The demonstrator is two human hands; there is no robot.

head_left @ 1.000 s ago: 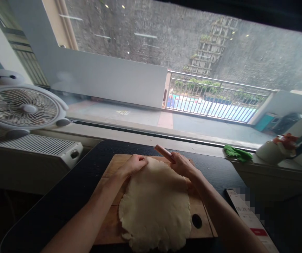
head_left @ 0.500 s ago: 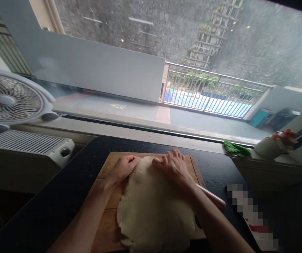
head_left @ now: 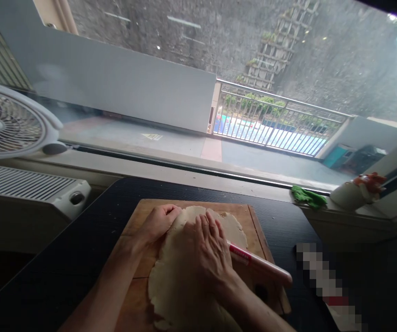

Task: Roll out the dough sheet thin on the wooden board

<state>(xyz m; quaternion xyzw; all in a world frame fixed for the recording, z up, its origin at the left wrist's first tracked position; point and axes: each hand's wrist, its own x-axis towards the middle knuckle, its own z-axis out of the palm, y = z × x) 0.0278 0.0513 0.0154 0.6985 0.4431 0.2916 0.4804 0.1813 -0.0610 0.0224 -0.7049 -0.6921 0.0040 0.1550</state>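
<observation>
A wide, flat sheet of pale dough [head_left: 176,276] with a ragged rim lies over a wooden cutting board [head_left: 134,295]. Curled at the dough's upper left edge, my left hand [head_left: 159,223] has its fingertips closed on that edge. My right hand [head_left: 214,249] rests palm down on the dough, fingers stretched out and pointing away from me. A rolling pin [head_left: 264,267] with a red label slants across the right side, its far end hidden near my right hand. Part of the dough's near right side is behind my right forearm.
The board stands on a black table [head_left: 91,230]. At the left are a white fan [head_left: 51,124] and a slatted white unit [head_left: 28,184]. A green cloth [head_left: 309,197] and a pale pot-like object [head_left: 347,196] sit on the windowsill. A pixelated item [head_left: 326,281] lies at right.
My right hand has moved from the dough's upper right edge toward me and onto its middle, uncovering that edge and more of the rolling pin. My left hand stays at the upper left edge.
</observation>
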